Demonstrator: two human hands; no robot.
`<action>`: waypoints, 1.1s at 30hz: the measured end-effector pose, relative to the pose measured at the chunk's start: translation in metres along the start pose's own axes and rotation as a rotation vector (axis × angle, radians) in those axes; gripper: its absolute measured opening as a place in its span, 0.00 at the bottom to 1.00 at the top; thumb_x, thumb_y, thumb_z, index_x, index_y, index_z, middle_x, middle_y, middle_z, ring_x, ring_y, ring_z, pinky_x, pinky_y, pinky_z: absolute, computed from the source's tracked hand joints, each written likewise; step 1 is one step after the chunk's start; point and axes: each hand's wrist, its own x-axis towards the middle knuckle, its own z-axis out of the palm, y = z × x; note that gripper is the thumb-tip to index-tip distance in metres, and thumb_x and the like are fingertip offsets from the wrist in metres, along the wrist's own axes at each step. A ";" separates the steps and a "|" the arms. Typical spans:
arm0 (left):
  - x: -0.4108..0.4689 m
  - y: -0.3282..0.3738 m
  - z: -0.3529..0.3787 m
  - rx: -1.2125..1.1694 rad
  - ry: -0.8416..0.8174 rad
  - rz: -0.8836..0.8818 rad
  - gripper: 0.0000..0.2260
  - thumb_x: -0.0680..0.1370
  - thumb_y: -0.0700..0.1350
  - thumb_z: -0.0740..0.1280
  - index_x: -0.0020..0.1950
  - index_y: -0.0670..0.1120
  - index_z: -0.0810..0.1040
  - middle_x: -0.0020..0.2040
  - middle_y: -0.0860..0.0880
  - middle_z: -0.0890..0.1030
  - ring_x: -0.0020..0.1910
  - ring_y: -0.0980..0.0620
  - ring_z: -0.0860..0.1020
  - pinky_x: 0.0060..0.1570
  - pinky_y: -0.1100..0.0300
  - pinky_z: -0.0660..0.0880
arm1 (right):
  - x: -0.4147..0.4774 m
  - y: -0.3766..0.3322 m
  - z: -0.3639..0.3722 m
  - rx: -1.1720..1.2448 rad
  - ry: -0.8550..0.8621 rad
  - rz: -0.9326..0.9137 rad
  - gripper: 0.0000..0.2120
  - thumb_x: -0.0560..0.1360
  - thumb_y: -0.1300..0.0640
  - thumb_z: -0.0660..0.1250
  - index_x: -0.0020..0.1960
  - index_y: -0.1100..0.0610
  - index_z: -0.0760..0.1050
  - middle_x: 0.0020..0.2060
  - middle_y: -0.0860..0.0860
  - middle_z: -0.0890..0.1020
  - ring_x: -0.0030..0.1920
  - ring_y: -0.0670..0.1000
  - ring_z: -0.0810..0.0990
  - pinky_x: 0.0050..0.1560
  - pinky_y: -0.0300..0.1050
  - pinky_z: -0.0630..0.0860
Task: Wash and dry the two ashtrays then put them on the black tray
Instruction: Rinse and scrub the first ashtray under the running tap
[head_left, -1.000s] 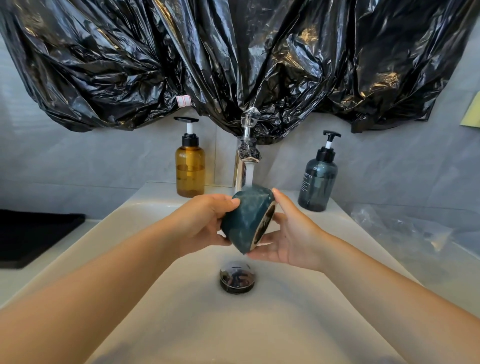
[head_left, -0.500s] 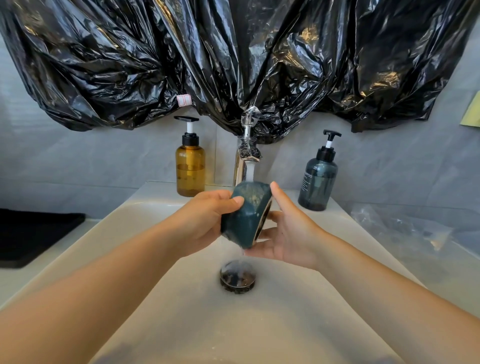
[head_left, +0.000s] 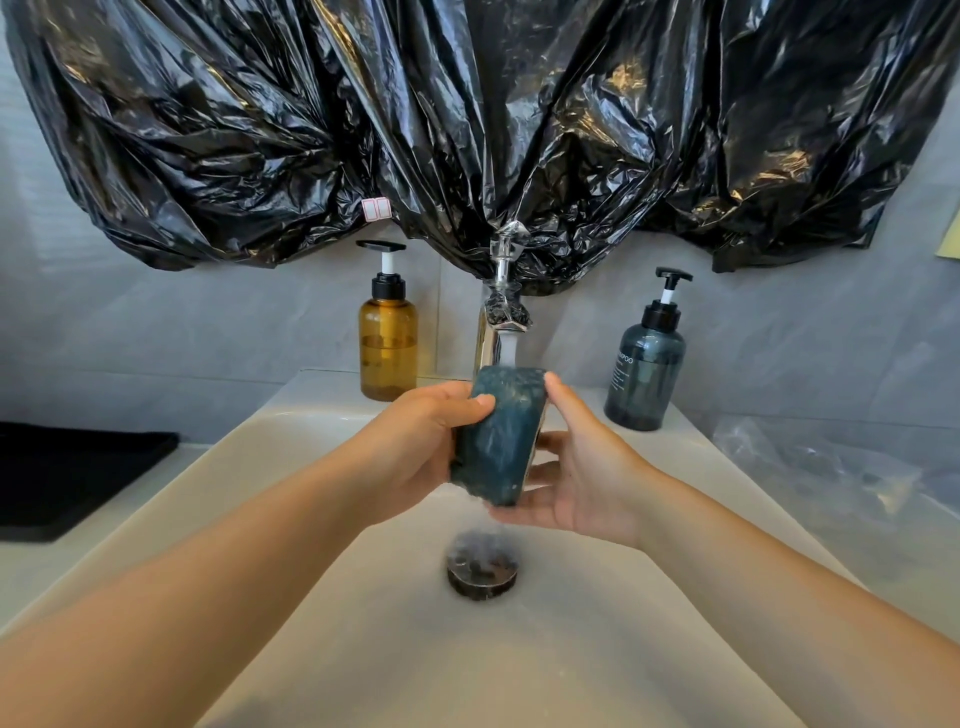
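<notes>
Amber pump btl (head_left: 387, 351) left of faucet (head_left: 500, 332), grey btl (head_left: 644, 382) right.

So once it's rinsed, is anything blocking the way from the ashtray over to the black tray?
Nothing visible: the ashtray is over the sink, the black tray lies left on the counter, with only bare rim between.

You are looking at only one word you can partly read. It is showing in pale letters running up the side of the dark grey pump bottle (head_left: 644, 375), far right of the tap. The letters are reading "POO", the end of a longer word. Smaller lines under them are looking too tiny and blurry to read.
</notes>
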 end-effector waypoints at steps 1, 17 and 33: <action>0.000 0.000 0.000 -0.016 0.000 -0.002 0.12 0.82 0.43 0.58 0.61 0.40 0.76 0.53 0.42 0.83 0.52 0.44 0.81 0.52 0.46 0.78 | -0.001 0.000 0.000 -0.031 0.011 -0.028 0.33 0.74 0.32 0.62 0.66 0.57 0.70 0.61 0.63 0.76 0.56 0.65 0.82 0.52 0.60 0.81; -0.002 0.005 -0.003 -0.095 0.013 -0.051 0.10 0.81 0.45 0.58 0.60 0.45 0.75 0.53 0.43 0.83 0.54 0.43 0.81 0.55 0.45 0.77 | 0.000 -0.001 0.002 -0.253 -0.043 -0.202 0.29 0.71 0.36 0.68 0.67 0.48 0.70 0.61 0.56 0.76 0.59 0.62 0.79 0.56 0.62 0.79; 0.002 0.003 -0.006 0.007 0.094 -0.015 0.12 0.83 0.43 0.56 0.61 0.38 0.73 0.57 0.41 0.79 0.54 0.45 0.78 0.56 0.49 0.74 | 0.002 -0.005 0.004 -0.290 0.067 -0.329 0.32 0.70 0.37 0.70 0.69 0.51 0.70 0.60 0.53 0.79 0.60 0.56 0.78 0.60 0.59 0.77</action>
